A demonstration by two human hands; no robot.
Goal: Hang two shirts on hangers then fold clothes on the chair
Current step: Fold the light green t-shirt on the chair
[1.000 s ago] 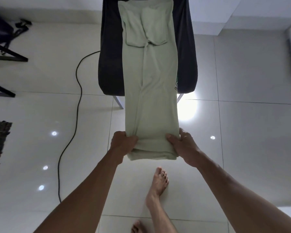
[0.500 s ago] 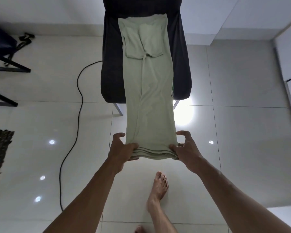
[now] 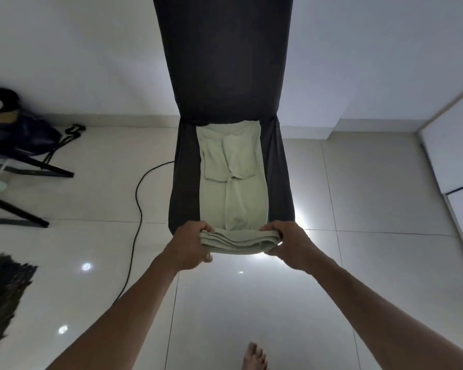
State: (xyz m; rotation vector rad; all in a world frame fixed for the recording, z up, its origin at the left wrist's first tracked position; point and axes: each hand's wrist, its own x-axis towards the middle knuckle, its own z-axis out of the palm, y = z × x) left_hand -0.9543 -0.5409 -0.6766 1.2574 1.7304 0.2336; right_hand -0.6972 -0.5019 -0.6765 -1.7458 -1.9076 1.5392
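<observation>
We see a pale green garment [image 3: 233, 182] lying lengthwise on the seat of a dark chair [image 3: 225, 62], its far end near the backrest. Its near end is folded into a thick bundle at the front edge of the seat. The left hand [image 3: 189, 245] grips the left side of this bundle, with the fingers curled around the layers. The right hand [image 3: 288, 244] grips the right side in the same way. On the tiled floor [image 3: 385, 236] left of the chair runs a black cable [image 3: 137, 206], and a bare foot [image 3: 254, 356] stands below.
</observation>
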